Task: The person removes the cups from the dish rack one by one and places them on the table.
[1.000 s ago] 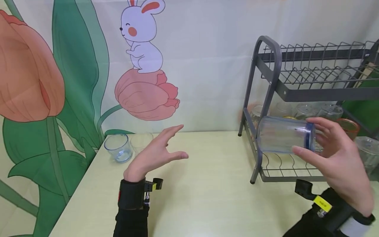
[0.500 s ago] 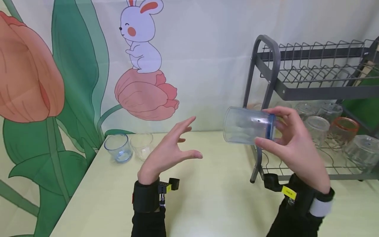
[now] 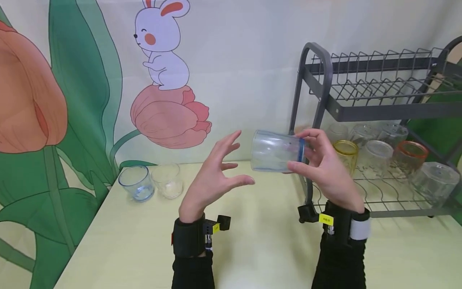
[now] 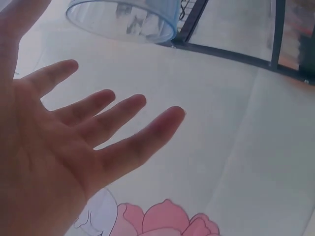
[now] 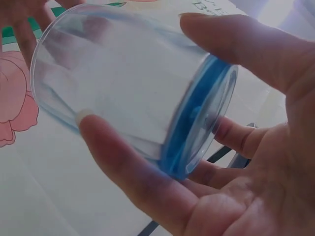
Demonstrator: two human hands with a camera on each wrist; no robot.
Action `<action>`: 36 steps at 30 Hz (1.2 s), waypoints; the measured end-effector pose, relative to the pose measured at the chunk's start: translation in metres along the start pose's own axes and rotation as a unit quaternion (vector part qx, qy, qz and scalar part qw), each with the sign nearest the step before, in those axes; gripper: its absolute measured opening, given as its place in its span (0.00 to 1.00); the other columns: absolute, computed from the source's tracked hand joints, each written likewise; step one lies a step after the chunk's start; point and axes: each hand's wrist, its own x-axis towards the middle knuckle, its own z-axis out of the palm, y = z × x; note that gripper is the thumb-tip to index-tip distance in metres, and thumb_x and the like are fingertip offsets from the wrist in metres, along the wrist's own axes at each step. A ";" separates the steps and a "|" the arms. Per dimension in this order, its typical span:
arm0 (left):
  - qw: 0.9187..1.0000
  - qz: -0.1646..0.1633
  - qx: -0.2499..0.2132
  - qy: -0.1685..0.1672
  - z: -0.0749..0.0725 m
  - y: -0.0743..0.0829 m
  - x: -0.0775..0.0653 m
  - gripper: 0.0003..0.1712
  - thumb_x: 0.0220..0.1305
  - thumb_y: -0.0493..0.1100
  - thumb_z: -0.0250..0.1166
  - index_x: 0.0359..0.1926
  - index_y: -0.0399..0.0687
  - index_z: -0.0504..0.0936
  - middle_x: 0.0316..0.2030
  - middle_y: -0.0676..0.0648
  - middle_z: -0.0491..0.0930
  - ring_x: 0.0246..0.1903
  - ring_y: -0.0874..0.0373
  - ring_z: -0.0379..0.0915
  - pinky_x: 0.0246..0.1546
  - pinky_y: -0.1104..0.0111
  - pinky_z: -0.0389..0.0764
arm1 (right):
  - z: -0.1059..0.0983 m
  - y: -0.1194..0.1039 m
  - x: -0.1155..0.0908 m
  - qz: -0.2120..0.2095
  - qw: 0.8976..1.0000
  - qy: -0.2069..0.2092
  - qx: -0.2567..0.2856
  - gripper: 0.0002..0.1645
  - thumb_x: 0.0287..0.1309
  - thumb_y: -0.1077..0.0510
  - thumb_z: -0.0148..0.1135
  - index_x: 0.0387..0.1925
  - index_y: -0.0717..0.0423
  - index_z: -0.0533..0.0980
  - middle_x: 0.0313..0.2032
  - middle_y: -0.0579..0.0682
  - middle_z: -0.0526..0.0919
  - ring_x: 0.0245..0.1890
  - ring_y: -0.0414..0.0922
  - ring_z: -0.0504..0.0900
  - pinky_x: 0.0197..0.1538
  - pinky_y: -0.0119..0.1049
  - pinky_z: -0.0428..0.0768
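A clear bluish drinking glass (image 3: 274, 151) lies sideways in the air above the table, its mouth toward the left and its blue base toward the right. My right hand (image 3: 326, 170) grips it near the base, thumb on one side and fingers on the other, as the right wrist view also shows around the glass (image 5: 123, 78). My left hand (image 3: 213, 176) hovers just left of the mouth, fingers spread and thumb apart, holding nothing. In the left wrist view, the glass's rim (image 4: 123, 37) is beyond the fingertips of the left hand (image 4: 88, 132), not touching them.
A dark two-tier dish rack (image 3: 390, 112) stands at the right. Several upturned glasses sit on its lower tier, among them a yellow one (image 3: 346, 154) and an orange-rimmed one (image 3: 410, 156). At the table's back left stand a blue glass (image 3: 138, 184) and a clear glass (image 3: 169, 182).
My right hand has carried the glass leftward, out of the rack's front area to above the middle of the table. My left hand has moved right toward the glass, still spread.
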 end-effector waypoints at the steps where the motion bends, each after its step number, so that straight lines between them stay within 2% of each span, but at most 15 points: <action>1: 1.000 0.010 -0.008 0.005 0.001 0.001 0.001 0.57 0.48 0.47 0.79 0.74 0.74 0.56 0.69 0.62 0.58 0.67 0.57 0.61 0.54 0.63 0.77 | 0.001 0.000 0.001 0.001 1.000 -0.005 -0.001 0.36 0.58 0.70 0.64 0.62 0.49 0.59 0.65 0.57 0.58 0.63 0.57 0.65 0.52 0.41 0.80; 6: 0.995 0.082 -0.042 0.040 0.003 0.001 0.007 0.51 0.50 0.33 0.76 0.73 0.60 0.63 0.65 0.55 0.64 0.65 0.53 0.64 0.49 0.62 0.81 | 0.005 0.002 0.004 0.005 0.999 -0.020 0.027 0.35 0.58 0.71 0.62 0.60 0.47 0.58 0.64 0.57 0.58 0.60 0.58 0.67 0.52 0.43 0.80; 8: 0.993 0.094 -0.050 0.046 0.002 0.003 0.008 0.49 0.50 0.28 0.75 0.72 0.54 0.64 0.65 0.52 0.66 0.65 0.54 0.64 0.47 0.61 0.82 | 0.008 0.004 0.006 0.002 0.998 -0.027 0.051 0.35 0.58 0.73 0.61 0.59 0.47 0.57 0.64 0.57 0.57 0.60 0.58 0.67 0.53 0.45 0.80; 10: 0.994 0.085 -0.064 0.036 0.001 0.005 0.008 0.48 0.51 0.26 0.73 0.72 0.51 0.64 0.66 0.51 0.64 0.66 0.54 0.63 0.47 0.60 0.82 | 0.009 0.006 0.007 -0.002 0.997 -0.032 0.066 0.34 0.58 0.74 0.60 0.58 0.47 0.57 0.64 0.58 0.58 0.60 0.59 0.67 0.53 0.47 0.80; 13: 0.996 0.052 -0.077 0.005 0.001 0.013 0.009 0.47 0.54 0.27 0.71 0.73 0.49 0.62 0.68 0.50 0.62 0.68 0.53 0.60 0.48 0.58 0.81 | 0.007 0.006 0.006 -0.009 0.998 -0.031 0.059 0.34 0.57 0.74 0.60 0.57 0.48 0.56 0.63 0.58 0.59 0.60 0.59 0.67 0.51 0.46 0.81; 15: 0.996 0.034 -0.079 -0.011 0.001 0.020 0.009 0.47 0.55 0.28 0.71 0.73 0.49 0.61 0.68 0.49 0.61 0.68 0.52 0.59 0.49 0.58 0.80 | 0.004 0.007 0.006 -0.011 0.998 -0.032 0.057 0.34 0.57 0.74 0.61 0.57 0.48 0.57 0.62 0.58 0.59 0.60 0.59 0.67 0.50 0.46 0.81; 18: 0.997 0.023 -0.072 -0.023 0.000 0.029 0.008 0.48 0.55 0.29 0.72 0.74 0.48 0.61 0.68 0.49 0.61 0.69 0.50 0.59 0.50 0.57 0.80 | 0.001 0.008 0.007 -0.009 0.997 -0.044 0.062 0.34 0.58 0.73 0.60 0.57 0.47 0.57 0.63 0.58 0.59 0.61 0.60 0.66 0.51 0.47 0.81; 22: 0.997 0.017 -0.069 -0.036 -0.004 0.030 0.006 0.49 0.54 0.28 0.72 0.74 0.48 0.60 0.69 0.51 0.60 0.68 0.51 0.59 0.50 0.57 0.80 | 0.003 0.010 0.009 -0.008 0.995 -0.064 0.072 0.34 0.58 0.72 0.61 0.58 0.47 0.57 0.64 0.58 0.60 0.62 0.61 0.65 0.53 0.50 0.79; 26: 0.994 0.002 -0.096 -0.051 -0.007 0.026 0.003 0.48 0.55 0.25 0.70 0.74 0.46 0.60 0.68 0.48 0.61 0.66 0.50 0.63 0.50 0.57 0.80 | 0.008 0.012 0.012 -0.008 0.995 -0.074 0.072 0.34 0.57 0.70 0.63 0.58 0.48 0.57 0.63 0.59 0.61 0.62 0.61 0.66 0.52 0.52 0.79; 31: 0.993 -0.007 -0.108 -0.040 -0.005 0.023 0.001 0.46 0.55 0.25 0.70 0.73 0.46 0.62 0.62 0.45 0.66 0.63 0.49 0.67 0.49 0.58 0.81 | 0.010 0.014 0.014 0.004 0.994 -0.079 0.073 0.34 0.58 0.70 0.62 0.58 0.47 0.57 0.63 0.59 0.60 0.61 0.60 0.67 0.52 0.52 0.79; 36: 0.993 -0.009 -0.113 -0.022 -0.001 0.024 0.000 0.42 0.56 0.28 0.70 0.70 0.47 0.66 0.60 0.46 0.67 0.60 0.49 0.69 0.48 0.56 0.81 | 0.009 0.015 0.015 0.010 0.994 -0.084 0.068 0.33 0.59 0.69 0.62 0.59 0.47 0.58 0.64 0.58 0.59 0.60 0.61 0.67 0.53 0.50 0.79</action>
